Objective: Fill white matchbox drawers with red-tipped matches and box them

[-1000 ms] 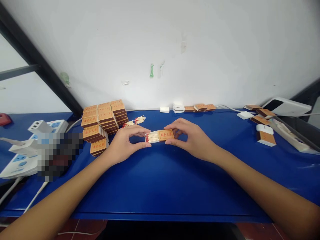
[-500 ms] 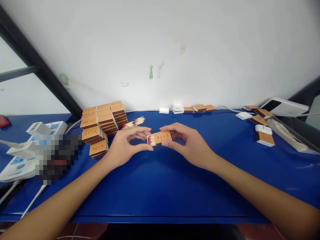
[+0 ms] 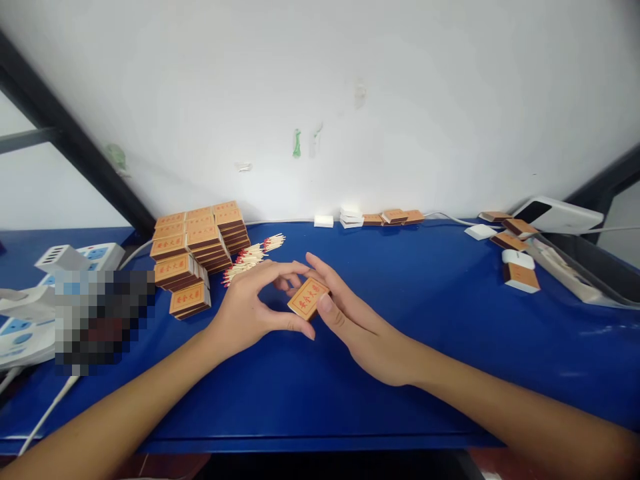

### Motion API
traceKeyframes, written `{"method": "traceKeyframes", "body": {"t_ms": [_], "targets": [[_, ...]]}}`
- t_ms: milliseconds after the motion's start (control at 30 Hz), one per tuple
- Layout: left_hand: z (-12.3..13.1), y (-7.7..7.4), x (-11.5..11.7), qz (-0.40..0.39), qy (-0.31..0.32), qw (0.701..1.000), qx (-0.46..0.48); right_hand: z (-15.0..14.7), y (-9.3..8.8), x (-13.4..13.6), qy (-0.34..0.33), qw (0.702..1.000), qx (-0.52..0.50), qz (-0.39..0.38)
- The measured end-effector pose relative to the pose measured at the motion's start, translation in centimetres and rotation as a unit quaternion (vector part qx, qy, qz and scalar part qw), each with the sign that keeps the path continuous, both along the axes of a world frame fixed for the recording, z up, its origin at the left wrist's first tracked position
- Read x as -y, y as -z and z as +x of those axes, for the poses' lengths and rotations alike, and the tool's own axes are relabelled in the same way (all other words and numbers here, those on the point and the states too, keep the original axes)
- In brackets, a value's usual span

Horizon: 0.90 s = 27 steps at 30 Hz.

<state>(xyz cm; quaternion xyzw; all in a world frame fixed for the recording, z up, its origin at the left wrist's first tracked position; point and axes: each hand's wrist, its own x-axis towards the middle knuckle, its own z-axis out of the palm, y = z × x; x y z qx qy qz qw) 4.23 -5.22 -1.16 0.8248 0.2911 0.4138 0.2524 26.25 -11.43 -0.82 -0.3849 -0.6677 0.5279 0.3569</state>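
A matchbox (image 3: 307,297) with an orange printed label is held tilted above the blue table. My right hand (image 3: 357,327) grips it at its right end, thumb on the label side and fingers behind. No matches show at its visible end. Around the left side of the box, my left hand (image 3: 257,300) curves with thumb and fingers apart; whether its fingertips touch the box is hard to tell. Loose red-tipped matches (image 3: 247,260) lie in a pile just behind my left hand. Stacked matchboxes (image 3: 187,243) stand left of them.
White inner trays (image 3: 352,217) and several matchboxes (image 3: 395,217) sit along the wall. More matchboxes (image 3: 520,275) lie at the right beside a white device (image 3: 563,215) and a long tray (image 3: 565,277). A power strip (image 3: 107,257) with plugs and cables occupies the left.
The matchbox went from partly open, with red match heads showing, to closed-looking. It has turned and come slightly nearer. My right hand has rotated with it.
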Motion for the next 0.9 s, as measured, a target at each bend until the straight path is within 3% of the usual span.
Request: {"method": "traceKeyframes", "body": {"t_ms": [233,433,533,633,733,900], "targets": [[-0.1,-0.3,0.3,0.019,-0.005,1.000,0.001,-0.1,1.1,-0.2,-0.025,0.997,0.041,0.055],[-1.0,-2.1,1.2,0.062,-0.058,0.992,-0.096,0.6,1.3,-1.2,0.023,0.981,0.112,0.160],[-3.6,-3.5,2.3,0.081,-0.116,0.977,-0.158,1.2,1.0,-1.9,0.054,0.966,0.137,0.211],[-8.0,-4.1,4.0,0.116,-0.212,0.955,-0.174,1.8,0.7,-2.4,0.076,0.955,0.156,0.240],[-12.1,-3.4,5.5,0.098,-0.304,0.929,-0.186,2.2,0.5,-2.6,0.088,0.948,0.166,0.258],[-14.9,-1.6,6.3,0.103,-0.314,0.921,-0.207,2.8,0.3,-3.0,0.106,0.933,0.172,0.299]]}}
